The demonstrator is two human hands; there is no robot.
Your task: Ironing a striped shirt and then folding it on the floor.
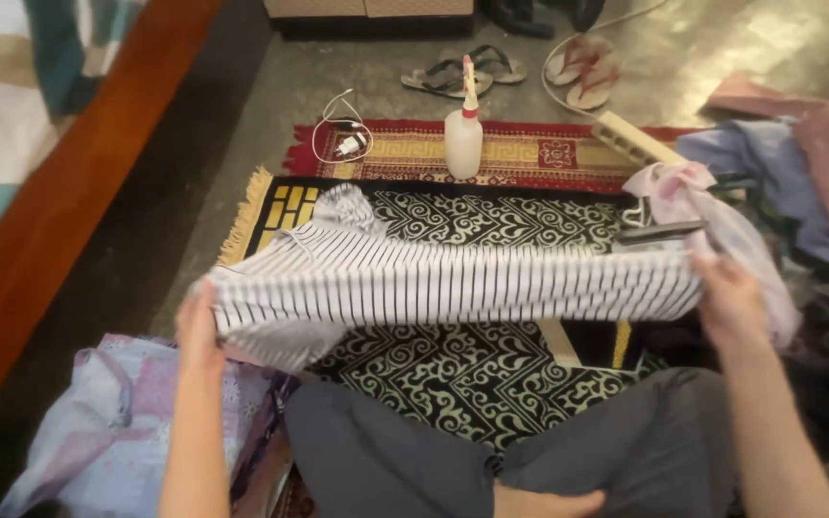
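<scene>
- Gripping a striped shirt (453, 280) at both ends: left hand (199, 331) closing on the edge at 9 o'clock, right hand (729, 299) closing on the edge at 3 o'clock.
- Hanging stretched flat above a black patterned rug (472, 379), over crossed legs in grey trousers (520, 451) at 6 o'clock.
- Standing at 12 o'clock on a red rug (530, 153): a white spray bottle (463, 134), with a charger (345, 144) at 11 o'clock.
- Lying at 7 o'clock: a lilac cloth (127, 422).
- Piling up at 2 to 3 o'clock: loose clothes (798, 182), a power strip (637, 140) just beside.
- Resting beyond the red rug at 12 o'clock: sandals (462, 72).
</scene>
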